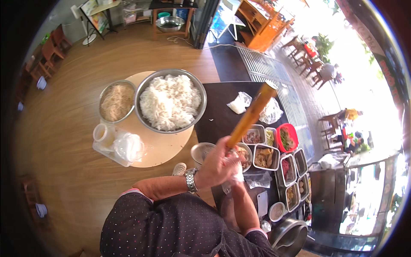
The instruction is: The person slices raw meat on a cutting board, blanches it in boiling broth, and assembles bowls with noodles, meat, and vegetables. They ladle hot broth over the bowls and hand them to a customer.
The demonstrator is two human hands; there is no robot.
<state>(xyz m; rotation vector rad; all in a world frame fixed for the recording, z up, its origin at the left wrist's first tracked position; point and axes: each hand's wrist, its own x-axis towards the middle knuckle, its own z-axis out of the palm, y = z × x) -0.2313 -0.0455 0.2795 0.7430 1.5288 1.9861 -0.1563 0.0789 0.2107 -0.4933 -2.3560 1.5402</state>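
My left hand (215, 163), with a metal wristwatch (191, 180), grips the lower end of a thick wooden or bamboo handle (252, 115) that rises toward the camera. My right hand (236, 172), in a clear plastic glove, is up against my left hand; whether it grips anything is hidden. Just behind the hands stands a bowl of cooked meat (246, 157), partly covered. A perforated metal strainer (199, 151) is left of them. Further left, a large steel bowl holds white noodles (170, 102), and a smaller bowl holds thin brownish noodles (117, 102).
Metal trays of food (266, 157) and a red basket of greens (286, 137) line the dark table (218, 96). Near its lower edge are a phone (262, 204) and a steel pot (289, 237). A round table (167, 154) carries a plastic tray (112, 157). People sit outside at right.
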